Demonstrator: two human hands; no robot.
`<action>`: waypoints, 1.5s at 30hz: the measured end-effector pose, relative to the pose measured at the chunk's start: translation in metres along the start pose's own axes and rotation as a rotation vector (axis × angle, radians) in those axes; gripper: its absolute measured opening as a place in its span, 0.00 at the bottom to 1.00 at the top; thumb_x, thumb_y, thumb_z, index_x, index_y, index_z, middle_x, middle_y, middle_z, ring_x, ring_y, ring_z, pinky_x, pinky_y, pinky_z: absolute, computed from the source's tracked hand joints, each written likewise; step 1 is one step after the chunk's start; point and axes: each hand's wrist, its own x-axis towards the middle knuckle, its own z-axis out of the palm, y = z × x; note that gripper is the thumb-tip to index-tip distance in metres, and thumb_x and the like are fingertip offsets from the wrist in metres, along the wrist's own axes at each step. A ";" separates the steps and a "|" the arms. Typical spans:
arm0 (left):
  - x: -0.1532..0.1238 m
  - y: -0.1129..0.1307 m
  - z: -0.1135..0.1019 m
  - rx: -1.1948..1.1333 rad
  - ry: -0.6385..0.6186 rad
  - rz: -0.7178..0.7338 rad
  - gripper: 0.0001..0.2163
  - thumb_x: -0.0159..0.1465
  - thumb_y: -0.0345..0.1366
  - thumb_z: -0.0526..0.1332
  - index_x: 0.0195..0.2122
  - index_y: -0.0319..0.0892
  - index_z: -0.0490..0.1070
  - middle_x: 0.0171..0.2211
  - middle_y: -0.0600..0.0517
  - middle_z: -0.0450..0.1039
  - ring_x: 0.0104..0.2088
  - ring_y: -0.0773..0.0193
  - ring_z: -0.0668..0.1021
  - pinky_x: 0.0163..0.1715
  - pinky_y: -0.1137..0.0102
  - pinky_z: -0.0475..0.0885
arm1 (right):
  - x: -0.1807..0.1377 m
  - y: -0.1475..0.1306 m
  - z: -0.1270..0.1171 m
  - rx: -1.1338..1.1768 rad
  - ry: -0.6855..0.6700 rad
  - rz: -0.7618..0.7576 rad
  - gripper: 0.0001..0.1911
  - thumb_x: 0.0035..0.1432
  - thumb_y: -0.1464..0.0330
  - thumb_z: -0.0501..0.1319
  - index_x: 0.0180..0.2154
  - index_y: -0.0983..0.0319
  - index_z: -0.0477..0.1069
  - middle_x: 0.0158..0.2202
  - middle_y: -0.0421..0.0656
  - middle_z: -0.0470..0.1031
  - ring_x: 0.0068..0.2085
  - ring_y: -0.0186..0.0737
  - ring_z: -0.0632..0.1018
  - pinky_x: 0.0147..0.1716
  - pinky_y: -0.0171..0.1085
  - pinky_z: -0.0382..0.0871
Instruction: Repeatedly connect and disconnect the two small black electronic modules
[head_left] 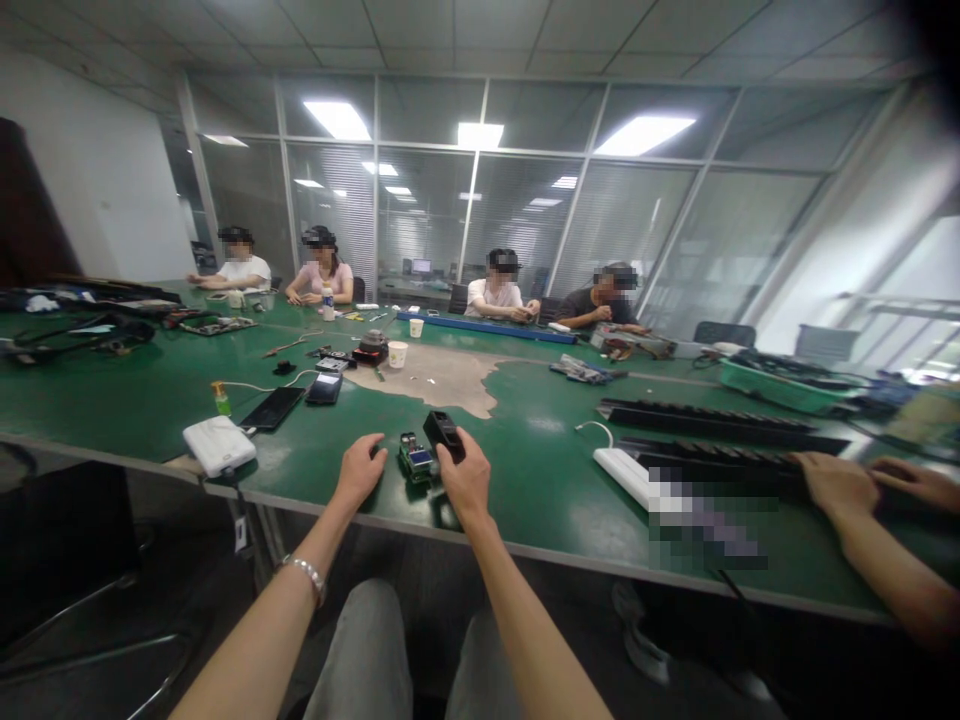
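Basket (pixel 776 396), green, stands at the far right of the table (pixel 547 490) and contains dark, tangled items, not identifiable. Paper cup (pixel 397 354) stands beyond the hands; its contents cannot be determined. Near table edge passes beneath both forearms; green surface extends from the right hand (pixel 466 480) to a white device (pixel 621 476). Right hand is clamped on a black box-shaped device (pixel 442 430). Circuit board (pixel 416 460) lies between the hands, just left of that device. Left hand (pixel 362 468) is near the board, thumb and fingers apart.
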 end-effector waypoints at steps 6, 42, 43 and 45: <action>-0.002 0.000 0.001 0.064 0.031 0.054 0.15 0.61 0.32 0.58 0.48 0.37 0.74 0.49 0.43 0.76 0.50 0.57 0.77 0.54 0.61 0.70 | 0.001 -0.034 0.008 0.061 -0.043 -0.049 0.23 0.57 0.63 0.61 0.53 0.65 0.70 0.50 0.51 0.75 0.50 0.47 0.75 0.53 0.43 0.66; -0.002 -0.001 0.002 0.048 0.058 0.123 0.14 0.62 0.35 0.58 0.48 0.38 0.74 0.52 0.42 0.74 0.55 0.57 0.74 0.59 0.59 0.66 | -0.033 -0.018 0.025 -0.065 -0.196 -0.197 0.21 0.57 0.68 0.60 0.53 0.64 0.71 0.49 0.52 0.75 0.51 0.48 0.74 0.53 0.46 0.67; -0.002 -0.001 0.002 0.048 0.058 0.120 0.14 0.62 0.34 0.58 0.48 0.38 0.74 0.52 0.42 0.74 0.55 0.57 0.74 0.59 0.59 0.66 | -0.030 -0.019 0.025 -0.054 -0.186 -0.192 0.21 0.57 0.68 0.60 0.53 0.64 0.71 0.49 0.52 0.75 0.50 0.48 0.75 0.53 0.46 0.67; -0.002 0.000 0.001 0.046 0.055 0.112 0.14 0.62 0.33 0.58 0.48 0.38 0.74 0.52 0.42 0.73 0.55 0.57 0.74 0.59 0.59 0.66 | -0.026 -0.022 0.024 -0.031 -0.167 -0.181 0.21 0.57 0.67 0.61 0.53 0.64 0.71 0.49 0.51 0.76 0.50 0.48 0.75 0.53 0.46 0.67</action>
